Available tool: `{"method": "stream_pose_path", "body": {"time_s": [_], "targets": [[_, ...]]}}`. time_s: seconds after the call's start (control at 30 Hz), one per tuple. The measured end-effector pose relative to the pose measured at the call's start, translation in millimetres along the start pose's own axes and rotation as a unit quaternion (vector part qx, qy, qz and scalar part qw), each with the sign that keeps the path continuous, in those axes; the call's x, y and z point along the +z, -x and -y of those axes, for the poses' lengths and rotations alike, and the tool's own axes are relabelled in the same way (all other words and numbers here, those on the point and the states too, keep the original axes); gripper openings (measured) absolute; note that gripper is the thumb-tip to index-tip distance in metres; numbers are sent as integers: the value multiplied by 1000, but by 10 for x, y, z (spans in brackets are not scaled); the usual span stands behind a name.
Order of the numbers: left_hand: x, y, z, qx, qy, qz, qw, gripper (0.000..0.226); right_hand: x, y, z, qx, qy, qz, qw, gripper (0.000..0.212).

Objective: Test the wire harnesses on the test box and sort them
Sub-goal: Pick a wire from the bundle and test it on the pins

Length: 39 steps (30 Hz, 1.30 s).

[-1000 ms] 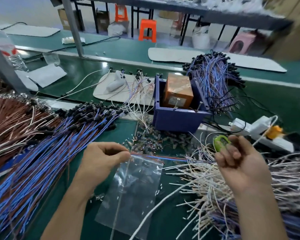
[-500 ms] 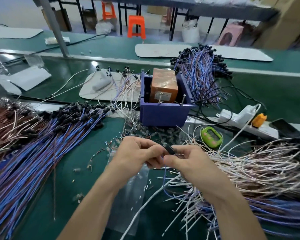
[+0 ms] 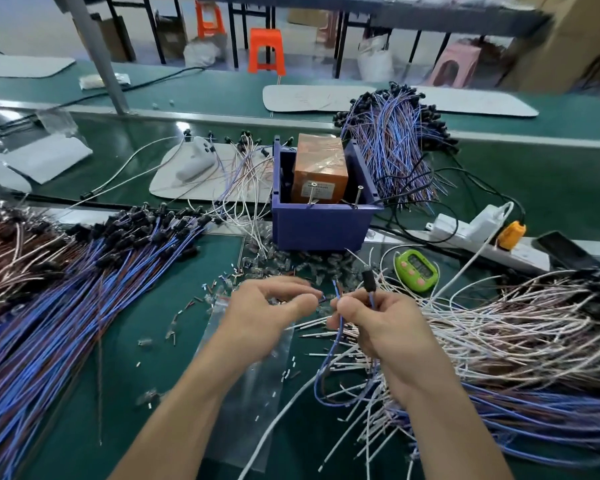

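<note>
Right hand (image 3: 383,329) gripping wire harness (image 3: 368,279), left hand (image 3: 269,317) pinching its end

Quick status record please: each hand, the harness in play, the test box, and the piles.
left hand: fingers curled beside the harness's free end; grip blurred
right hand: holds blue harness, black connector pointing up
test box: orange, inside blue bin, untouched
piles: blue wires on the left, white wires on the right
timer: green, between bin and white wires
</note>
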<state>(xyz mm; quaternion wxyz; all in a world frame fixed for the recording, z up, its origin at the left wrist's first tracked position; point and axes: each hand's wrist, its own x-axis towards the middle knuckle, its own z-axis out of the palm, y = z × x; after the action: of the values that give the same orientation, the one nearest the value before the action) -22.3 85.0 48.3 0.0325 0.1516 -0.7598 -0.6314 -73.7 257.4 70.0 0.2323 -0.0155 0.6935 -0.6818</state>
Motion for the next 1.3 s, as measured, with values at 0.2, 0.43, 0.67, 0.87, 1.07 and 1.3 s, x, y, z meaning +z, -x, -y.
{"method": "stream_pose_path", "body": {"time_s": [0.2, 0.43, 0.67, 0.87, 1.07, 1.3], "targets": [[206, 73, -59, -31, 69, 33, 997, 32, 104, -26, 8, 10, -85, -63, 994, 29], [196, 45, -122, -41, 159, -38, 986, 18, 86, 16, 30, -12, -20, 15, 1000, 19], [319, 40, -77, -78, 240, -105, 962, 29, 118, -8, 19, -4, -13, 14, 1000, 19], [299, 85, -12, -80, 200, -88, 973, 26, 167, -32, 8, -15, -76, -30, 997, 18], [298, 129, 11, -72, 133, -17, 988, 22, 187, -154, -86, -34, -40, -113, 992, 24], [369, 73, 12, -44, 131, -84, 987, 18, 250, -129, -183, -39, -90, -123, 988, 27]]}}
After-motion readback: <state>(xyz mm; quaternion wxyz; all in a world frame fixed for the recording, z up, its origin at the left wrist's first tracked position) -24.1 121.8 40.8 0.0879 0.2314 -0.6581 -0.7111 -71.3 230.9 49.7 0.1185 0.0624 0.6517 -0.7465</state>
